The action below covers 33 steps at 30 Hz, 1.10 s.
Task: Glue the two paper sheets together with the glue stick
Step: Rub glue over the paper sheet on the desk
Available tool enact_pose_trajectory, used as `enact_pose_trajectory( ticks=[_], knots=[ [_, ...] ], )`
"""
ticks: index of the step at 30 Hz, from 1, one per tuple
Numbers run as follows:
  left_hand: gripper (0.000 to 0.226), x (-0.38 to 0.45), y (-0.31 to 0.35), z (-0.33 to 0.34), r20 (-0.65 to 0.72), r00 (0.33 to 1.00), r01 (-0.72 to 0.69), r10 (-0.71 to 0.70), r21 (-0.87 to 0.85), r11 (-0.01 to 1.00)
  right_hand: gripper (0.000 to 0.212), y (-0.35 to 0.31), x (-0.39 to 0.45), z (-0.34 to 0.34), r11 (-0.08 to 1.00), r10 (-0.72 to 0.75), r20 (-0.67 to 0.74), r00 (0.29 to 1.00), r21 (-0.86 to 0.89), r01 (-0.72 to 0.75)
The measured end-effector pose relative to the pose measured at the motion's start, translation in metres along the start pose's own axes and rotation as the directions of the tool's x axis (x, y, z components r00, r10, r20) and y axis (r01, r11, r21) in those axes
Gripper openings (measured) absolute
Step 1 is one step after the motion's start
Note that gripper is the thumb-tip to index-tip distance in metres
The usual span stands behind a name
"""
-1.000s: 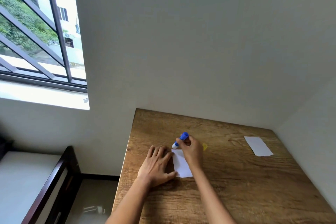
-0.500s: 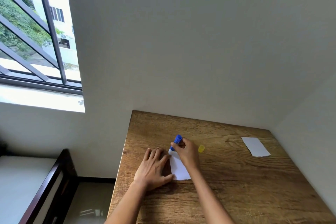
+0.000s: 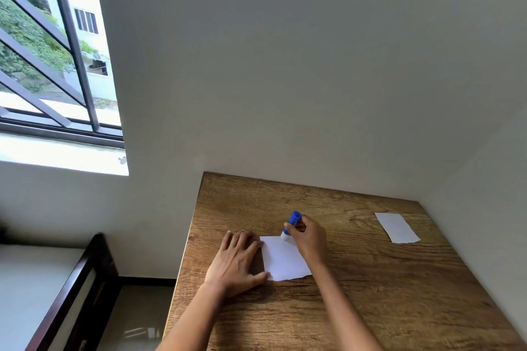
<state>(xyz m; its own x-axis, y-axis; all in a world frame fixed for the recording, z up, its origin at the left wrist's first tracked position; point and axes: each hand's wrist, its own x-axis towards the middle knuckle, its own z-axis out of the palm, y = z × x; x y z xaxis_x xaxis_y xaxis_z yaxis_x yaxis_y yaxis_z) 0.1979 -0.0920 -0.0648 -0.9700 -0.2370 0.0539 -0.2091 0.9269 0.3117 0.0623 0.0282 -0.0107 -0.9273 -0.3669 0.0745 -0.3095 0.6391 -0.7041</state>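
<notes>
Wooden desk [image 3: 385, 293] set in the corner of grey walls [image 3: 285, 65]; barred window [image 3: 51, 51] far left, dark bed frame [image 3: 85, 279] below, glossy floor [image 3: 134, 319] beside
</notes>
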Motion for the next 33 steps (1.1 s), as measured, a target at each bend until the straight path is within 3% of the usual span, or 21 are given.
enact_pose_trajectory(
  ticks=[8,12,17,27,30,33],
  knots=[
    [0.079,-0.001,0.0,-0.001,-0.006,1.0,0.004,-0.004,-0.001,1.0,0.019,0.018,0.005,-0.013,0.999,0.033,-0.073,0.997,0.022,-0.031],
    [0.078,-0.001,0.001,-0.002,-0.018,1.0,0.002,-0.002,0.001,1.0,0.012,0.024,0.003,-0.019,0.992,0.042,-0.154,0.987,0.126,-0.023],
    [0.078,-0.001,0.001,-0.002,-0.008,1.0,0.001,-0.001,0.012,1.0,0.016,0.024,0.001,-0.015,0.994,0.006,-0.05,0.999,0.113,-0.001],
    [0.083,-0.003,0.002,-0.003,-0.04,0.999,0.013,-0.014,-0.03,0.999,0.013,0.02,0.006,-0.036,0.987,-0.024,-0.138,0.99,0.153,0.045],
    [0.08,-0.005,0.002,-0.006,-0.101,0.994,0.02,-0.031,-0.102,0.995,0.017,0.02,0.008,-0.038,0.99,-0.031,-0.123,0.992,0.132,0.047],
    [0.065,-0.003,0.007,-0.01,-0.254,0.966,0.019,-0.057,-0.153,0.988,0.019,0.022,0.011,-0.036,0.993,-0.037,-0.079,0.996,0.111,0.046]
  ],
)
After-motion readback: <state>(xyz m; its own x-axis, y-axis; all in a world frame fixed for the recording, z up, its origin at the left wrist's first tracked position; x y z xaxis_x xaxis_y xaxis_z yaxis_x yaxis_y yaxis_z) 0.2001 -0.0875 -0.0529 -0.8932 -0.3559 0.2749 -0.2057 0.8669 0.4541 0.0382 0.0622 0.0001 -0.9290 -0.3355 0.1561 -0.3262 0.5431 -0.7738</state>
